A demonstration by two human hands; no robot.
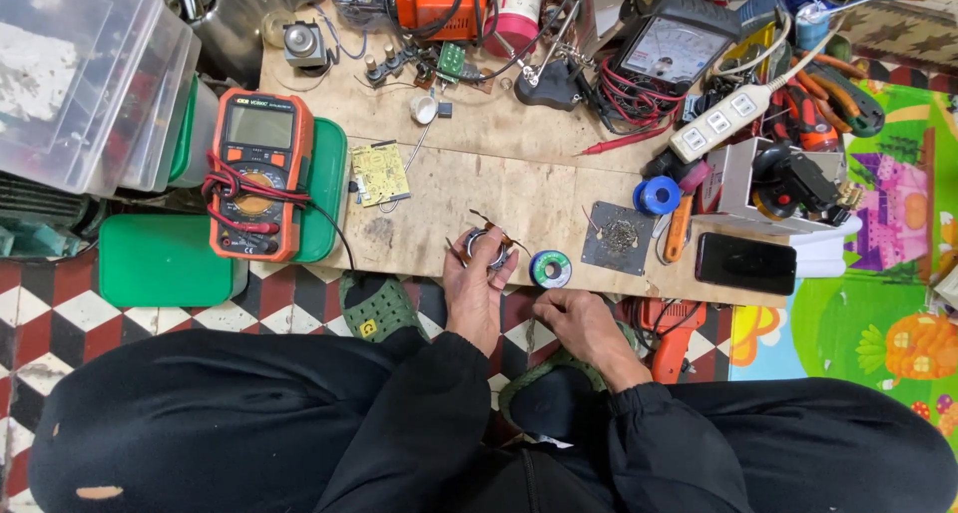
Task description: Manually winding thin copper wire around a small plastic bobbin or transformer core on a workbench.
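Observation:
My left hand (475,291) reaches over the front edge of a low wooden board (519,189) and grips a small round coil (486,246) with copper wire ends sticking out of it. My right hand (582,325) rests just off the board's front edge with its fingers curled; I cannot see anything in it. A green spool of solder wire (550,268) lies on the board just above that hand, to the right of the coil.
An orange multimeter (255,172) lies on green box lids at the left, a yellow circuit board (379,173) beside it. At the right are a blue tape roll (657,195), a metal plate (619,238), a black phone (744,263), a white power strip (720,122) and tools.

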